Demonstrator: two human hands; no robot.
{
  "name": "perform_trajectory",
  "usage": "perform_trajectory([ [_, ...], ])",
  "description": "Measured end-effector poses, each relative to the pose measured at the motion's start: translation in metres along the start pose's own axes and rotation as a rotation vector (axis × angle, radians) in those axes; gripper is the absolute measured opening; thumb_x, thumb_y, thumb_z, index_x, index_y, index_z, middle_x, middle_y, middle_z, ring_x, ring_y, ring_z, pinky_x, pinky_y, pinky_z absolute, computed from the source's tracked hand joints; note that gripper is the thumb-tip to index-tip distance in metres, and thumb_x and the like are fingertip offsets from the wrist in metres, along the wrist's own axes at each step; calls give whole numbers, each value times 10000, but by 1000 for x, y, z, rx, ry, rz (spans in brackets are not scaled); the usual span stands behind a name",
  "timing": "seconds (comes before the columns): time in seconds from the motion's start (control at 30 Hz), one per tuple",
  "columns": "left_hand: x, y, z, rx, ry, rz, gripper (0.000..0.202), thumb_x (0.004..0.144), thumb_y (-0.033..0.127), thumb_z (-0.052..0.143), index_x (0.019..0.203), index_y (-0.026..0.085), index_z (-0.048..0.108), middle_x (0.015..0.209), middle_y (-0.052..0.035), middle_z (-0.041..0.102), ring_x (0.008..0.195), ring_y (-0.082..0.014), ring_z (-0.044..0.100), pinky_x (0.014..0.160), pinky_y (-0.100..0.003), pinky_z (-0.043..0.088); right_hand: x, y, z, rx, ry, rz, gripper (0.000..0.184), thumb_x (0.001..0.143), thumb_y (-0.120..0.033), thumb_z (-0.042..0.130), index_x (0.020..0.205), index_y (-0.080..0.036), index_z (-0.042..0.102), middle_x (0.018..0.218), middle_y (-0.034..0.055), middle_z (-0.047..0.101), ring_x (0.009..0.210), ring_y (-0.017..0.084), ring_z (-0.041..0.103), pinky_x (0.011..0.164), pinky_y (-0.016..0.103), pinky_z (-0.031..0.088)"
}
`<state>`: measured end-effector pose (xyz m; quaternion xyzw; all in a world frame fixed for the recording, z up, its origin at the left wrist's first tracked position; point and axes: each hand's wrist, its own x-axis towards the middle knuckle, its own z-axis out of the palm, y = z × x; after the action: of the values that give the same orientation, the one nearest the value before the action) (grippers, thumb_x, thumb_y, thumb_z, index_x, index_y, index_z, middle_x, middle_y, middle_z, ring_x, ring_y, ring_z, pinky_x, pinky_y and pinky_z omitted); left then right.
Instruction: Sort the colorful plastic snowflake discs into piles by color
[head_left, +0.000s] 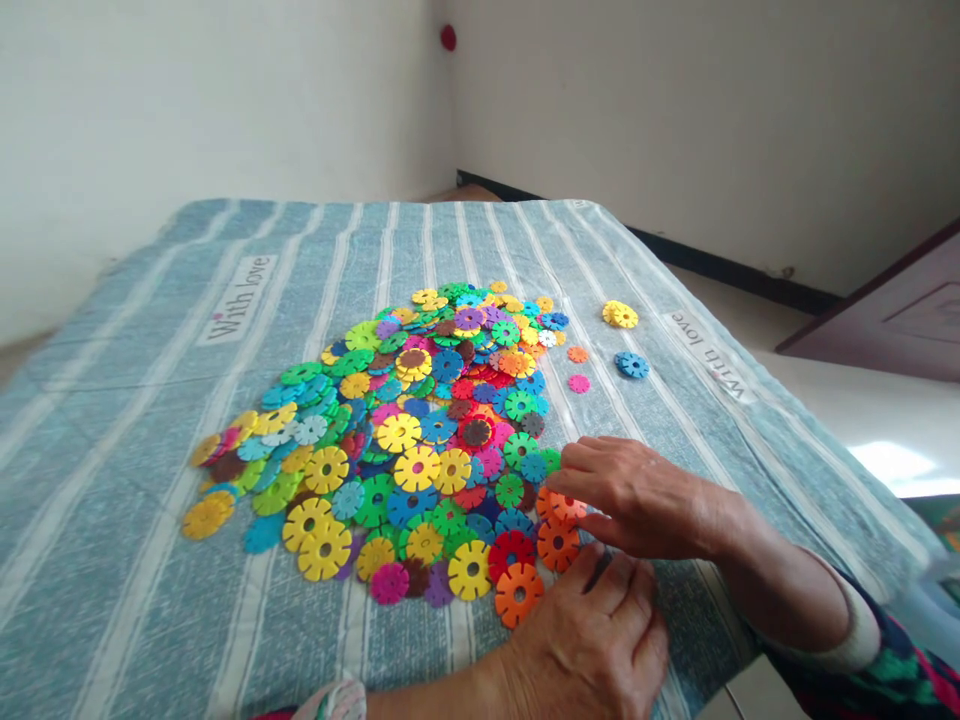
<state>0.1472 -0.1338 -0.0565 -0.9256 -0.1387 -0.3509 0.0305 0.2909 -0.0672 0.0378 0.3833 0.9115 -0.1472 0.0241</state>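
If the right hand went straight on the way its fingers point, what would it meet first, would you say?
Most likely the orange notched disc right by the right hand, at the right side of the pile; whether they already touch is unclear.

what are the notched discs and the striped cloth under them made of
The notched discs look like smooth, faintly shiny plastic: bright, even colour and clean-cut slots. The striped cloth seems matte woven fabric, given its speckled texture and soft creases; the fibre can't be told.
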Motion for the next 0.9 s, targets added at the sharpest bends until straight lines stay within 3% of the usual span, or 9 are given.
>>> perform_trajectory([
  [0.43,2,0,0,-22,-46,-6,140,864,212,539,884,135,655,1028,-129,672,961,-226,597,876,-402,474,7,-5,6,-59,-27,45,234,816,-166,564,1036,-223,620,932,55,575,780,178,460,606,310,292],
  [0.9,0,-5,-1,24,-34,61,198,875,281,533,925,129,649,1107,-134,667,1007,-244,606,849,-392,469,7,-2,-4,-18,-17,70,159,740,-105,567,884,-161,604,881,51,608,788,167,520,666,291,375],
])
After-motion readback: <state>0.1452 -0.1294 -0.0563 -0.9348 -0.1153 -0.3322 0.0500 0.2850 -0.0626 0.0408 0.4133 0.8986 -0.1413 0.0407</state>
